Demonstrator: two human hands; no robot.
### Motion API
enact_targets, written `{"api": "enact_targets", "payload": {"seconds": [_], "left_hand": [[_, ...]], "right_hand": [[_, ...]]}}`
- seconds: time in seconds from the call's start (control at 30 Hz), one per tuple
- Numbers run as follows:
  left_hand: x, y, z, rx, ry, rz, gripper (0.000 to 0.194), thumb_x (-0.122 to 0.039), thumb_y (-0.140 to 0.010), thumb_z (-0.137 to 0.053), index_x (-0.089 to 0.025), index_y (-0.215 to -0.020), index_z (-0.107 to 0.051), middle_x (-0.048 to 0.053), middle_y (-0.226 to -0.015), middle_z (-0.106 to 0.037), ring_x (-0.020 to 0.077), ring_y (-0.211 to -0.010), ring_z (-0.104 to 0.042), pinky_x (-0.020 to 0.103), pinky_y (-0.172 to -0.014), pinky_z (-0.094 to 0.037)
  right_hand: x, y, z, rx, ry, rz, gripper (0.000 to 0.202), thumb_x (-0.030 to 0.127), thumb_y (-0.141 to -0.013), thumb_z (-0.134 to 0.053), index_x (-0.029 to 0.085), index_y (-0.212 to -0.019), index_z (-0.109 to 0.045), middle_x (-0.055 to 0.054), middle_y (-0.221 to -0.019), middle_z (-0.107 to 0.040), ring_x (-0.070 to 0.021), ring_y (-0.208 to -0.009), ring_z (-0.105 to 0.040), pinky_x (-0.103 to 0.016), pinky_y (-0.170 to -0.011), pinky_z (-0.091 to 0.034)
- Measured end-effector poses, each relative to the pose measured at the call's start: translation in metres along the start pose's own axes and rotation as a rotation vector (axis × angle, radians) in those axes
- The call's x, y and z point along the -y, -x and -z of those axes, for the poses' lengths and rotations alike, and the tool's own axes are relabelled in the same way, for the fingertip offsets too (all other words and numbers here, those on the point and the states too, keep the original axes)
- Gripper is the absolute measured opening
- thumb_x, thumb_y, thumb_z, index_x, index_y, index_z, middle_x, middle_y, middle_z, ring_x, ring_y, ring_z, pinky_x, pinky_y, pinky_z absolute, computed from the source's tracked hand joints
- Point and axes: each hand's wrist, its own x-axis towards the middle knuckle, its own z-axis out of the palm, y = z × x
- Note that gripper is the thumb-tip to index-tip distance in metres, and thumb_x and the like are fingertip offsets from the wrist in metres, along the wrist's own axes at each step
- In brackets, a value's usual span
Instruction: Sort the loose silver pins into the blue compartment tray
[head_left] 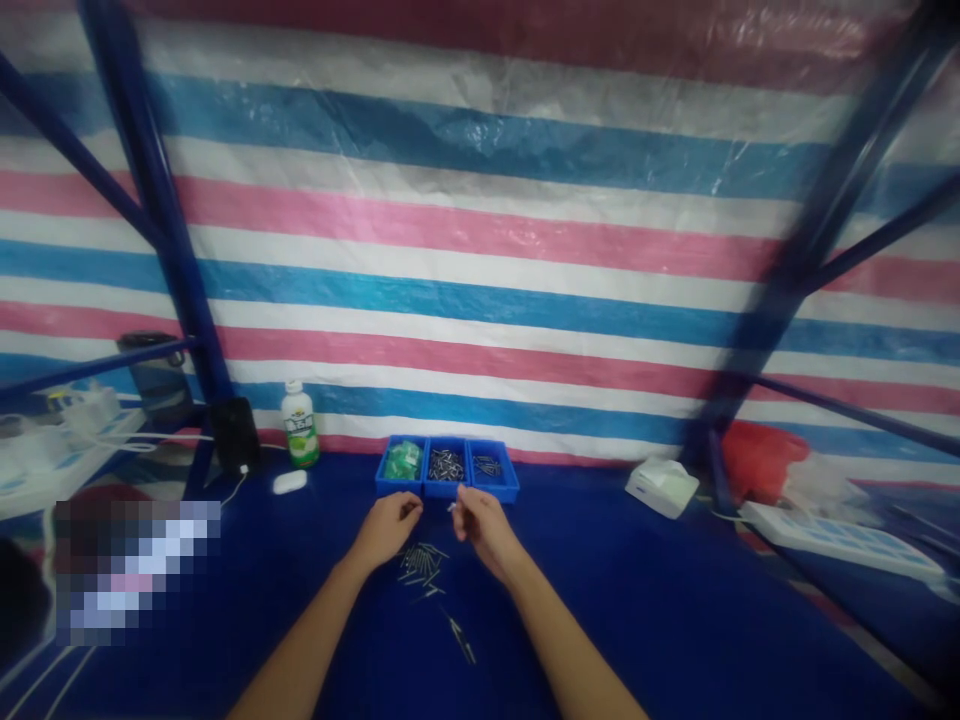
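My left hand (390,528) is just in front of the blue bins, its thumb and fingers closed together. Whatever it may hold is too small to make out. Facing it, my right hand (484,525) is closed in a pinch, with a tiny pale piece (451,507) showing at its fingertips. Between my forearms lies a loose group of thin metal pins (422,565). Closer to me rests a slim pointed metal tool (462,640), its kind blurred. Three blue bins stand in a row: one with green packets (403,461), one with small metal parts (446,466), one with fewer thin pins (489,467).
A white-and-green bottle (301,425), a white case (289,483) and a black device (234,437) stand at the left. To the right are a tissue pack (663,487), a power strip (844,540) and a red bag (761,460). Blue frame posts flank the striped sheet.
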Motion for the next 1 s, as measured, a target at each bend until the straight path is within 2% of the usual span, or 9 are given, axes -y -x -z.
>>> {"api": "enact_targets", "payload": {"seconds": [0.1,0.2,0.27,0.33,0.43,0.5,0.57,0.83,1.0], "left_hand": [[0.002,-0.002,0.0,0.009,-0.014,-0.001,0.021,-0.034,-0.083,-0.056,-0.022,-0.087,-0.073,0.004,-0.08,-0.071,0.0195,-0.07,-0.062,0.027,-0.065,-0.041],[0.002,-0.001,0.0,0.014,-0.03,0.002,0.021,-0.033,-0.083,-0.057,-0.022,-0.089,-0.073,0.004,-0.079,-0.071,0.0195,-0.07,-0.062,0.027,-0.064,-0.04],[0.001,-0.001,0.0,0.014,-0.034,-0.001,0.021,-0.033,-0.083,-0.056,-0.022,-0.089,-0.073,0.004,-0.079,-0.071,0.0194,-0.07,-0.062,0.027,-0.065,-0.041],[0.001,0.001,0.0,0.014,-0.024,-0.007,0.021,-0.033,-0.083,-0.056,-0.022,-0.088,-0.073,0.004,-0.08,-0.071,0.0194,-0.071,-0.062,0.027,-0.065,-0.041],[0.001,0.002,0.0,0.026,0.004,-0.004,0.022,-0.034,-0.083,-0.055,-0.021,-0.088,-0.073,0.004,-0.081,-0.072,0.0195,-0.073,-0.063,0.027,-0.067,-0.042],[0.002,0.001,0.0,0.029,0.011,0.005,0.023,-0.035,-0.083,-0.055,-0.021,-0.088,-0.073,0.004,-0.081,-0.072,0.0193,-0.073,-0.062,0.027,-0.068,-0.043],[0.003,0.0,-0.001,0.027,0.008,0.012,0.022,-0.035,-0.082,-0.055,-0.022,-0.088,-0.073,0.004,-0.08,-0.072,0.019,-0.072,-0.062,0.027,-0.068,-0.043],[0.001,0.001,-0.001,0.032,-0.005,0.014,0.022,-0.035,-0.083,-0.055,-0.022,-0.087,-0.072,0.004,-0.08,-0.071,0.0187,-0.072,-0.062,0.027,-0.068,-0.043],[0.003,0.002,-0.001,0.044,-0.013,-0.006,0.022,-0.032,-0.084,-0.053,-0.021,-0.087,-0.071,0.004,-0.08,-0.071,0.0181,-0.071,-0.062,0.025,-0.065,-0.042]], "right_hand": [[-0.004,-0.004,0.001,-0.018,-0.033,-0.117,0.043,0.054,-0.075,-0.068,0.018,-0.062,-0.049,0.006,-0.047,-0.045,-0.0063,-0.038,-0.038,-0.021,-0.041,-0.026],[-0.006,-0.005,0.002,-0.129,-0.034,-0.166,0.046,0.062,-0.078,-0.06,0.018,-0.091,-0.059,0.001,-0.068,-0.061,-0.0081,-0.043,-0.047,-0.021,-0.043,-0.03],[-0.003,-0.001,0.002,-0.129,0.107,-0.125,0.047,0.063,-0.08,-0.058,0.02,-0.1,-0.059,0.0,-0.076,-0.064,-0.0096,-0.046,-0.05,-0.022,-0.046,-0.033],[0.002,0.007,0.0,-0.008,0.384,0.001,0.039,0.057,-0.078,-0.064,0.02,-0.091,-0.065,0.001,-0.071,-0.062,-0.0114,-0.053,-0.051,-0.024,-0.054,-0.037],[0.008,0.023,-0.006,0.341,0.793,0.211,0.025,0.048,-0.074,-0.073,0.024,-0.079,-0.072,0.0,-0.078,-0.064,-0.0167,-0.077,-0.057,-0.033,-0.084,-0.04],[0.006,0.03,-0.011,0.482,0.955,0.246,0.025,0.048,-0.068,-0.078,0.029,-0.083,-0.075,0.0,-0.091,-0.065,-0.0206,-0.092,-0.054,-0.04,-0.097,-0.031],[0.002,0.033,-0.015,0.552,1.067,0.232,0.023,0.048,-0.068,-0.079,0.033,-0.084,-0.076,0.0,-0.095,-0.062,-0.0219,-0.096,-0.049,-0.043,-0.098,-0.029],[-0.002,0.034,-0.019,0.574,1.149,0.196,0.008,0.035,-0.082,-0.069,0.029,-0.08,-0.073,0.0,-0.097,-0.06,-0.0209,-0.098,-0.046,-0.046,-0.099,-0.028],[0.003,0.032,-0.024,0.44,0.926,0.269,0.009,0.027,-0.088,-0.061,0.025,-0.085,-0.069,0.0,-0.092,-0.064,-0.0188,-0.095,-0.052,-0.035,-0.093,-0.037]]}}
